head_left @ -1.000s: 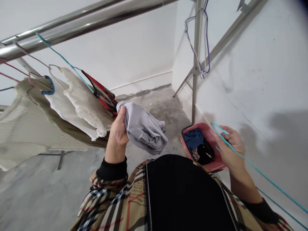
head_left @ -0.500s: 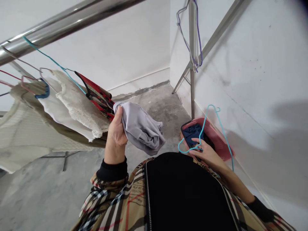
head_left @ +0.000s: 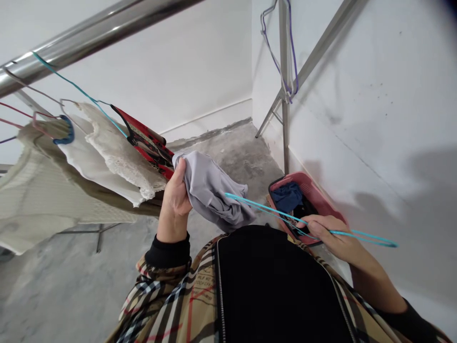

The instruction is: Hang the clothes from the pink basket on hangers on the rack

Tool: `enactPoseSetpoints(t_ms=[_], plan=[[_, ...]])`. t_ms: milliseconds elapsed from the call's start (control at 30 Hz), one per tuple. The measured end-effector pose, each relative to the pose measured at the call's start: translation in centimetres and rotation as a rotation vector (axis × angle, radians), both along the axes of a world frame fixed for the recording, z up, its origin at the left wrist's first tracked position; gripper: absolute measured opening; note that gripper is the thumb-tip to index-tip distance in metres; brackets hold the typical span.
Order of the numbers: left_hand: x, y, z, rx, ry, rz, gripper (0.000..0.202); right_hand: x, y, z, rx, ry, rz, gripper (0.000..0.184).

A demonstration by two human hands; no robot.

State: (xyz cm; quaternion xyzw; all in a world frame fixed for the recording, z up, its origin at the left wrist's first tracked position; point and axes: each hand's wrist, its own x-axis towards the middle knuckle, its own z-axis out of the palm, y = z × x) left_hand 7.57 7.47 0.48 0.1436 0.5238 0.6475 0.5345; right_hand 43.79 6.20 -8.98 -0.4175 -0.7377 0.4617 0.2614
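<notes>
Fingers of my left hand [head_left: 177,193] clutch grey cloth [head_left: 205,181]; my right hand [head_left: 333,244] grips a turquoise hanger [head_left: 267,208] (seen nearly edge-on) over the near edge of the pink basket [head_left: 319,197].

Grey cloth [head_left: 214,190] in the left hand [head_left: 176,193], turquoise hanger [head_left: 264,207] in the right hand [head_left: 330,233].
The left thumb presses on the bunched cloth near its upper edge, while the right fingers grip the hanger; one end of it overlaps the cloth, though whether they touch is unclear. Below the right hand, a pink basket [head_left: 323,200] on the grey floor [head_left: 71,290] holds dark blue clothing [head_left: 287,196] and black clothing. At the left, garments hang from a shiny metal rail [head_left: 96,43], among them a red and black one [head_left: 146,143] just behind the left hand and a cream one with a lacy edge [head_left: 114,152]. A purple hanger [head_left: 293,47] hangs by a metal leg [head_left: 284,128] near the white wall [head_left: 392,138].
</notes>
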Motion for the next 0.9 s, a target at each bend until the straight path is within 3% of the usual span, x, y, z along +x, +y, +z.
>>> enactPoseSetpoints(t_ms=[200,300,400,533,633,767,900], plan=[[0.7,-0.3,-0.6,-0.034,0.002,-0.075,0.035,-1.9,0.8,-0.3,-0.044,-0.073,0.089,0.038],[1.7,-0.4,-1.1,-0.078,0.021,-0.223,0.036,-4.2,1.9,-0.4,-0.010,-0.031,0.043,0.041],[3.0,-0.6,-1.4,-0.061,0.191,-0.445,0.040,-6.7,2.8,-0.4,-0.016,0.081,0.092,0.044],[4.4,-0.7,-1.1,0.181,0.753,-0.791,0.030,-9.0,3.6,-0.9,-0.041,0.233,0.052,0.048],[4.8,-0.9,-0.4,0.336,1.339,-0.925,0.021,-9.5,3.8,-2.1,-0.125,0.331,0.012,0.047],[4.2,-0.8,0.3,0.526,1.990,-0.909,0.021,-9.3,4.0,-3.4,-0.248,0.478,0.011,0.046],[3.0,0.1,1.3,0.660,2.236,-0.812,0.027,-8.9,4.9,-1.9,-0.172,0.498,0.031,0.045]])
